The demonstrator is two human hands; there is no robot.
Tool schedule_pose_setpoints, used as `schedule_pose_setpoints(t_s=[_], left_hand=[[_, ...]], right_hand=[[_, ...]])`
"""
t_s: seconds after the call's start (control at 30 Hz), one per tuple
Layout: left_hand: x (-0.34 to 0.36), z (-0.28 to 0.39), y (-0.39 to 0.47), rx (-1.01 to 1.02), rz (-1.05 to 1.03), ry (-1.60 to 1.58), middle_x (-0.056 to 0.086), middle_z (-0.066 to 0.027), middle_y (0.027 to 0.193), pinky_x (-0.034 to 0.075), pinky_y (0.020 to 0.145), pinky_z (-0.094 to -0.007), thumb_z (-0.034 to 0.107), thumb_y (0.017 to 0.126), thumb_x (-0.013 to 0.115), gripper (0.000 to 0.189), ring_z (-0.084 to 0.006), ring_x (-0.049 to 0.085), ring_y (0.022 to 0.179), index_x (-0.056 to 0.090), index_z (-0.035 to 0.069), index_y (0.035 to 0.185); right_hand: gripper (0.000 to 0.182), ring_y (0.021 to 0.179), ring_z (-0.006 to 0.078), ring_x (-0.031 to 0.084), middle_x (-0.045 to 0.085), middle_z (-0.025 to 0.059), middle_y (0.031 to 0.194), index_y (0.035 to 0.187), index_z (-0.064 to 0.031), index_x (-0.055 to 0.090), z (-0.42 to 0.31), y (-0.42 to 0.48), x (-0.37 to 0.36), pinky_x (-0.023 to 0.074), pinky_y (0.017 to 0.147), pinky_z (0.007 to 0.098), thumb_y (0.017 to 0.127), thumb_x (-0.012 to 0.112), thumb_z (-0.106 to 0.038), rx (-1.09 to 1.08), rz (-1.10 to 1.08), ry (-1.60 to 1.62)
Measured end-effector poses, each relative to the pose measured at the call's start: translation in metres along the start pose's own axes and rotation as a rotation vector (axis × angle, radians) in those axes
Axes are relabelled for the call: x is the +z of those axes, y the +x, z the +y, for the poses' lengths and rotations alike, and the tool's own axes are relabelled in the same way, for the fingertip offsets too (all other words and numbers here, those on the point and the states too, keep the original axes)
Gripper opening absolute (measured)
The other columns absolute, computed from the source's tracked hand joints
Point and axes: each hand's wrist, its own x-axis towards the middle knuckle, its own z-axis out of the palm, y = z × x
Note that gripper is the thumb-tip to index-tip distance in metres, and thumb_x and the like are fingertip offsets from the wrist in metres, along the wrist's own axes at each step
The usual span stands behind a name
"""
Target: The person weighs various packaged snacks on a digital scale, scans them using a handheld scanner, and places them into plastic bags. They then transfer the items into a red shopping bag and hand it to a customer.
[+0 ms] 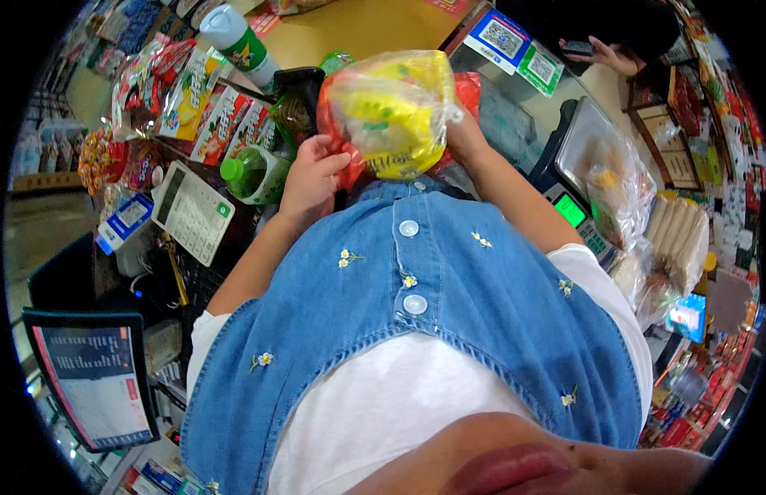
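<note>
Upright before my chest is a bulging yellow plastic package (389, 114) with printed writing and clear film over it. A red plastic bag (469, 93) shows around its sides and below it. On the left of the picture, the thumb and fingers of my left hand (311, 176) pinch the red plastic at the package's lower edge. My right hand (466, 133) is closed at the package's right side, on bunched plastic; its fingertips are partly hidden. A bottle with a green cap (256, 173) stands just left of my left hand.
A calculator (194, 213), boxed goods (219, 127) and a spray can (240, 46) lie or stand at left. At right, a digital scale (584, 148) has bagged goods by it. Printed code cards (500, 38) lie on the glass counter. Another person's hand (608, 55) holds a phone beyond.
</note>
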Motion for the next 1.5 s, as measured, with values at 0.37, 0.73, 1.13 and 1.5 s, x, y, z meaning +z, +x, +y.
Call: schedule_pose_setpoints(t_s=[0.37, 0.73, 1.13, 1.5], left_hand=[[0.013, 0.046, -0.019, 0.058, -0.426, -0.012, 0.063, -0.0117, 0.117, 0.047, 0.097, -0.0370, 0.003, 0.093, 0.052, 0.028, -0.0229, 0.060, 0.109, 0.056, -0.001, 0.120], [0.125, 0.152, -0.043, 0.446, -0.742, -0.141, 0.063, -0.0146, 0.114, 0.048, 0.096, -0.0358, 0.004, 0.094, 0.051, 0.034, -0.0221, 0.063, 0.102, 0.052, -0.007, 0.126], [0.122, 0.108, -0.035, 0.185, -0.833, -0.052, 0.056, -0.0162, 0.126, 0.041, 0.105, -0.0413, 0.003, 0.089, 0.052, 0.048, -0.0259, 0.055, 0.119, 0.042, -0.006, 0.135], [0.067, 0.071, -0.009, 0.040, -0.808, -0.241, 0.051, -0.0182, 0.133, 0.040, 0.105, -0.0446, 0.004, 0.089, 0.053, 0.056, -0.0286, 0.052, 0.121, 0.036, -0.003, 0.142]], right_hand=[[0.064, 0.108, 0.0317, 0.060, 0.061, 0.0223, 0.116, 0.131, -0.0017, 0.048, -0.090, -0.033, -0.059, 0.0481, 0.091, 0.0407, 0.075, 0.066, -0.025, 0.054, 0.430, -0.606], [0.034, 0.082, 0.0207, 0.066, 0.068, 0.0097, 0.095, 0.116, -0.0077, 0.060, -0.256, -0.151, -0.081, 0.0523, 0.076, 0.0353, 0.087, 0.056, -0.024, -0.320, 0.423, -0.712], [0.029, 0.102, 0.0341, 0.062, 0.068, 0.0127, 0.105, 0.105, -0.0101, 0.071, -0.111, -0.111, -0.001, 0.0478, 0.089, 0.0424, 0.083, 0.066, -0.028, -0.803, 0.085, -1.385], [0.038, 0.104, 0.0326, 0.062, 0.067, 0.0163, 0.109, 0.112, -0.0065, 0.067, -0.234, -0.170, -0.076, 0.0470, 0.093, 0.0413, 0.082, 0.069, -0.029, -0.395, 0.571, -1.102]])
